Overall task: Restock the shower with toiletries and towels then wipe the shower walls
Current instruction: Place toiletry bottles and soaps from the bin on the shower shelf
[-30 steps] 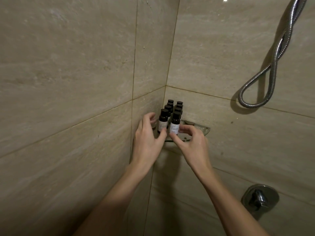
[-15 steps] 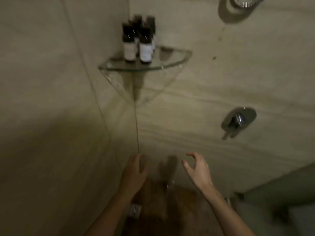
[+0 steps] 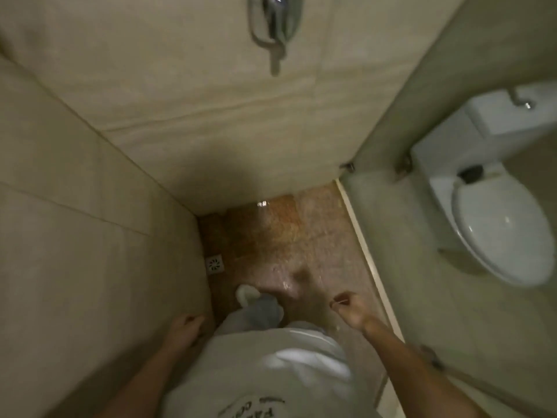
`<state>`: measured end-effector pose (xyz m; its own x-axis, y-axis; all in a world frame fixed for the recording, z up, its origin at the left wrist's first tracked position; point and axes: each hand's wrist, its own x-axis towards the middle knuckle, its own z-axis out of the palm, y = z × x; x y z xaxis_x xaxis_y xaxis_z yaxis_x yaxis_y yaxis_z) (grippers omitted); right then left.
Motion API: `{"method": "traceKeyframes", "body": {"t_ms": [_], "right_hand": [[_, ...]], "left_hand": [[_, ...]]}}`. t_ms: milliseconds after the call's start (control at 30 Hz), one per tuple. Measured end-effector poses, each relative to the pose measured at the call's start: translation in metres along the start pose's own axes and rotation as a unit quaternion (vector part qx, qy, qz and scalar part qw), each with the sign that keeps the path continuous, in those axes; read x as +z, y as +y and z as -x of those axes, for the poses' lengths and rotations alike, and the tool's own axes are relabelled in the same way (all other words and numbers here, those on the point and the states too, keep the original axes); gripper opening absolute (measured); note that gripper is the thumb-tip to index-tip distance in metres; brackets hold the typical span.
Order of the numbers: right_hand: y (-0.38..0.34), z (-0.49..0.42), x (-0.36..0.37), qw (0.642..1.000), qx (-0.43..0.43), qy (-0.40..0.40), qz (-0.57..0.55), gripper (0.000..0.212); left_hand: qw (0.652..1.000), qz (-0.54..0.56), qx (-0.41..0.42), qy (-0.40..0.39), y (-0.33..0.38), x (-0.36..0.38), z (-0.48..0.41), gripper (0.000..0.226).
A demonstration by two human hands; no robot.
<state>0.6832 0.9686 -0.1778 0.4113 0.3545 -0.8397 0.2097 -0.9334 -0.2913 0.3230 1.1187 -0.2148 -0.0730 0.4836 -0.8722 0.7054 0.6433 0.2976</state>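
Observation:
I look straight down inside the shower stall. My left hand (image 3: 185, 325) hangs low beside the left beige tiled wall (image 3: 75, 236), fingers loosely curled, holding nothing. My right hand (image 3: 349, 307) hovers over the brown floor (image 3: 283, 236) near the glass partition, fingers curled inward with nothing visible in them. The back tiled wall (image 3: 196, 116) rises ahead. The corner shelf and its small bottles are out of view. My pale shirt fills the bottom centre and a foot in a light shoe (image 3: 256, 303) stands on the floor.
A chrome mixer handle (image 3: 274, 22) sticks out of the back wall at the top. A square floor drain (image 3: 214, 263) sits by the left wall. A glass partition (image 3: 422, 267) closes the right side, with a white toilet (image 3: 497, 230) beyond it.
My view has swung down from the corner shelf with bottles to the floor. Both hands let go of the bottles and dropped to my sides.

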Motion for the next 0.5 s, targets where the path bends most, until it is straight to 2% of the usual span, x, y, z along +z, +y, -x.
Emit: {"method": "traceKeyframes", "body": {"t_ms": [167,233,267,333,400,433,500], "right_hand": [[0.110,0.040,0.016,0.991,0.070,0.031,-0.113,0.010],[0.153,0.059,0.024,0.983,0.100,0.040,-0.152,0.005],[0.175,0.071,0.029,0.978,0.109,0.052,-0.168,0.011],[0.212,0.098,0.037,0.971,0.110,0.081,-0.195,0.019],[0.242,0.124,0.043,0.967,0.121,0.087,-0.208,0.011],[0.260,0.135,0.048,0.964,0.128,0.086,-0.217,0.007],[0.296,0.153,0.061,0.950,0.150,0.094,-0.257,0.029]], "left_hand": [[0.991,-0.123,0.057,-0.025,-0.011,0.031,0.001,0.009],[0.979,-0.186,0.080,-0.027,-0.015,0.049,0.005,0.019],[0.969,-0.223,0.098,-0.026,-0.011,0.062,0.015,0.024],[0.949,-0.279,0.133,-0.057,-0.008,0.092,0.031,0.021],[0.925,-0.336,0.150,-0.095,-0.009,0.122,0.032,0.019],[0.916,-0.357,0.150,-0.105,-0.009,0.139,0.026,0.030],[0.906,-0.373,0.167,-0.110,0.003,0.182,0.045,0.043]]}}
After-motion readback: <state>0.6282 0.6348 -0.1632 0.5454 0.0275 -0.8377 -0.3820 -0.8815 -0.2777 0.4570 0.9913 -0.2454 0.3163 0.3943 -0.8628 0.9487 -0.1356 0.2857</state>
